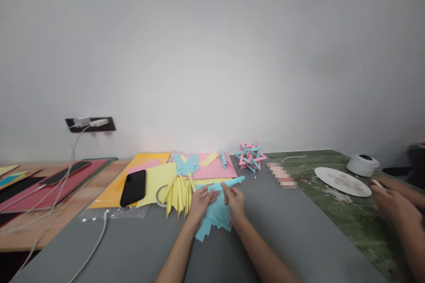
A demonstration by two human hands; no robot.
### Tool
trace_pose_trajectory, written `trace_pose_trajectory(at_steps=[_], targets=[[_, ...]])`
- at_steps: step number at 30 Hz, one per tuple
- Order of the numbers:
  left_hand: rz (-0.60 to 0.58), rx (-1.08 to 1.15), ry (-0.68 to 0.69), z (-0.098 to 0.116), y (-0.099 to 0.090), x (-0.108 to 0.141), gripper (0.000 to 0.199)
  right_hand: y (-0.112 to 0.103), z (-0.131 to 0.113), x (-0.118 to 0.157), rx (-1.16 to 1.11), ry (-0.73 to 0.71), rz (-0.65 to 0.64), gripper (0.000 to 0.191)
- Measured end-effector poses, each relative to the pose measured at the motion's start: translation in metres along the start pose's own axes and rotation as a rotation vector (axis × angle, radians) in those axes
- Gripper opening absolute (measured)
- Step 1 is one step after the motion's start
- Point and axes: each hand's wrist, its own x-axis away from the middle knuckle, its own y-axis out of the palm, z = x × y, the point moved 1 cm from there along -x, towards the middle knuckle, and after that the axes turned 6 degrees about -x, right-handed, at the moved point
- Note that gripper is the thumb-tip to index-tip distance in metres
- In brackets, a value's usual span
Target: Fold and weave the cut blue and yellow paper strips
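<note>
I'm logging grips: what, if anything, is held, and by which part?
A blue strip: the right hand pinches it partway along, leaving its right end free; the left hand is at the other end, grip unclear.

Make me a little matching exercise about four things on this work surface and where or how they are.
1. Blue paper strip
2. Black phone
3. White plate
4. Star-like paper model

A. On the green surface
B. Pink and blue
C. Pinched by the right hand
D. Partly over the orange sheet

Pairs: 1-C, 2-D, 3-A, 4-B
</note>
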Motion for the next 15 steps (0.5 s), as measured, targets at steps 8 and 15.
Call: trace_pose_trajectory(at_steps=[8, 15], targets=[[0.091, -0.049, -0.017, -0.0013, -0.0021, -0.0035, 0.035, 0.0061, -0.0046, 0.0048, 0.026, 0.052, -0.069, 0.036], [0.094, -0.051, 0.009, 0.0002, -0.0094, -0.0053, 0.027, 0.0059, -0.0036, -0.0013, -0.002, 0.108, -0.239, 0.030]])
